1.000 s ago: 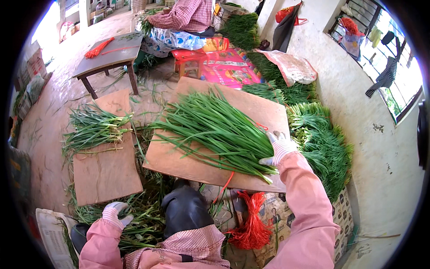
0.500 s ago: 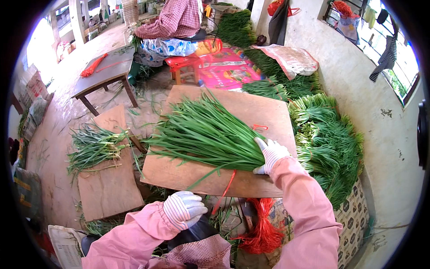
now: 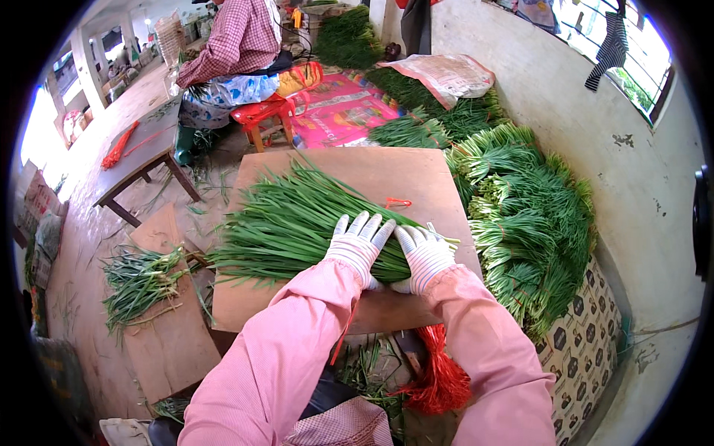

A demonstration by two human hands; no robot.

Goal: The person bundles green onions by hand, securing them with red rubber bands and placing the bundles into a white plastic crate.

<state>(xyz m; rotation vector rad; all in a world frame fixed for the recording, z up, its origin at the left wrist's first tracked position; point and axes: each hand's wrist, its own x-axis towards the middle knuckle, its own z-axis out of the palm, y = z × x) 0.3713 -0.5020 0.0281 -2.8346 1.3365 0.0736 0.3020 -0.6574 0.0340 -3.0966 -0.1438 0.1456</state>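
Observation:
A big bunch of long, flat green leaves, which look like garlic chives (image 3: 279, 227), lies across the wooden board (image 3: 428, 175) before me. My left hand (image 3: 355, 247), in a striped white glove, is closed over the bunch, its fingers across the top and its thumb at the near side. Close beside it, my right hand (image 3: 425, 257) is gloved alike and grips the bunch near its stem end. Part of the stems is hidden under the hands. A small red tie (image 3: 398, 202) rests on the board beyond the bunch.
Tied green bundles (image 3: 524, 230) are heaped at the right along the wall. Red strings (image 3: 437, 375) hang below the board's near edge. Loose greens (image 3: 141, 282) lie on a low plank (image 3: 167, 349) at left. A co-worker (image 3: 238, 44) sits beyond, by a small table (image 3: 141, 167).
My left hand has come up from beside my lap onto the bunch. My right hand stays at the stem end. The whole view has shifted a little.

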